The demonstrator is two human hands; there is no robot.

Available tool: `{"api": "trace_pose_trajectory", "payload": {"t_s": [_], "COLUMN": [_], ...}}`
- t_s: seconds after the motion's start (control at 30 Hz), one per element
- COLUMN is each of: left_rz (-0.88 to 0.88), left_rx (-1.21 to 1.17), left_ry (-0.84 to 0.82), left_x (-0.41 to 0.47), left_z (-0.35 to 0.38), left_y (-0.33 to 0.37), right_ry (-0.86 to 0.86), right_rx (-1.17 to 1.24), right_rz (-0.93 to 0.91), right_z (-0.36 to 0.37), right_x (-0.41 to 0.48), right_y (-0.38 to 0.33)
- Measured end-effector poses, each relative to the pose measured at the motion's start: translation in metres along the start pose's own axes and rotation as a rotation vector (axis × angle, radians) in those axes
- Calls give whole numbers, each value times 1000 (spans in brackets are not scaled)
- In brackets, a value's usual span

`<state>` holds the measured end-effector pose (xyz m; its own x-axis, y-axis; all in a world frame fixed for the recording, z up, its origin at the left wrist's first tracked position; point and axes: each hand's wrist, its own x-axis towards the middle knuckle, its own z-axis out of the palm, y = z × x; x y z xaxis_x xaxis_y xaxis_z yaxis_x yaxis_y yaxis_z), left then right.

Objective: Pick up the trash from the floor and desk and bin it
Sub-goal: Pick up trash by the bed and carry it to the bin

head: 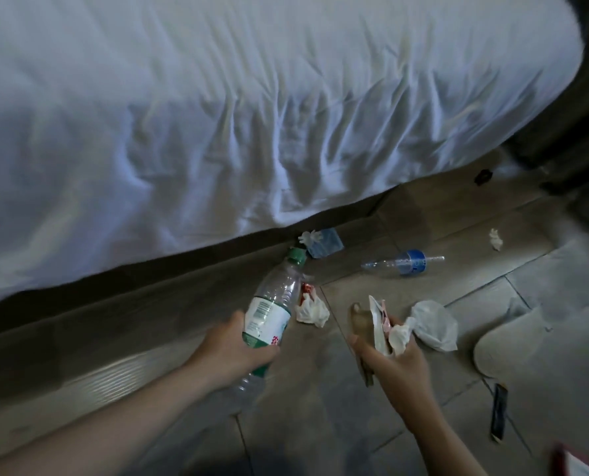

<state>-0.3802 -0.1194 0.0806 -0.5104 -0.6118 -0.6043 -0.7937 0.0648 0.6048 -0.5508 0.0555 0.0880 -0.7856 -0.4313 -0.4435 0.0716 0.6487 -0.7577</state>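
Observation:
My left hand (233, 350) grips a clear plastic bottle (272, 300) with a green cap and green-white label, held just above the floor beside the bed. My right hand (394, 359) holds a white wrapper (378, 326) and a crumpled tissue (400, 334) together. On the floor between my hands lies a crumpled white and red wrapper (312, 310). A crumpled white plastic bag (435, 324) lies right of my right hand. Farther off lie a clear bottle with a blue label (404, 263), a blue packet with a white scrap (322, 242) and a small tissue ball (495, 238).
A bed with a white sheet (252, 115) fills the upper view, its dark base (149, 283) running along the wooden floor. A pale slipper (523, 345) sits at the right, a dark flat object (499, 415) below it, and a small black item (483, 176) near the bed corner.

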Motion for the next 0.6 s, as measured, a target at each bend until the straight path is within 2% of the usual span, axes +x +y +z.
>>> {"api": "trace_pose_trajectory", "payload": {"t_s": [0.17,0.33,0.6], "left_rz": [-61,-107,-179], "left_rx": [-104,-162,-223], "left_ry": [-8,-1,2], "left_x": [-59,-135,-289], "left_z": [-39,-89,-173], "left_y": [65,133,231], "right_ry": [8,-5,-71], "right_rx": [29,36,40], "right_rz": [70,62,69], "right_z": [-42,-92,-195], "right_x": [-54,-116,-225], "right_y": [-72,-153,-288]}}
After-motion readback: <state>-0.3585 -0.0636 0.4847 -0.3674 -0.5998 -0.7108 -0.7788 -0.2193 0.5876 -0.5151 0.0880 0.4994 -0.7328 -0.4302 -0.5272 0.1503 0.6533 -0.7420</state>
